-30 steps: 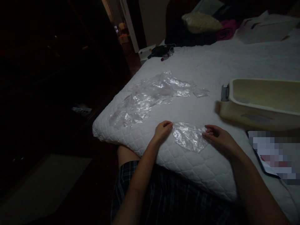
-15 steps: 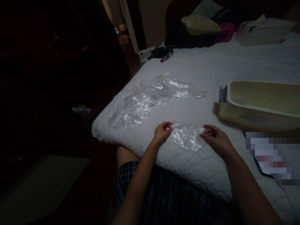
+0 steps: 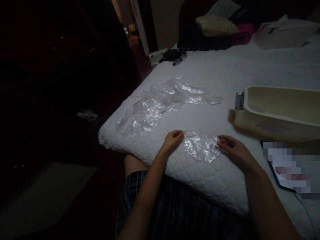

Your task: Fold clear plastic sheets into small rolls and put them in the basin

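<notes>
A small clear plastic bag (image 3: pixel 202 147) is spread on the white quilted bed (image 3: pixel 200 118), its lower edge folded to a blunt point. At its upper left corner, the fingers of my left hand (image 3: pixel 173 140) are pinched on the film. My right hand (image 3: pixel 233 150) holds the right edge between thumb and fingers. Beyond both hands lies a long heap of crumpled clear plastic bags (image 3: pixel 162 100), stretching across the bed from lower left to upper right.
On the right stands a cream plastic bin (image 3: pixel 275 125) with a grey latch (image 3: pixel 239 101). A partly blurred flat item (image 3: pixel 282 173) lies below it. At the back are a yellowish pillow-like bundle (image 3: pixel 217 26), a magenta roll (image 3: pixel 242 34) and a pale box (image 3: pixel 285 33). Dark floor borders the left side.
The bag between my hands looks slightly flatter and more stretched out. My right hand has shifted a little to the right. The view has moved slightly; the heap lies unchanged.
</notes>
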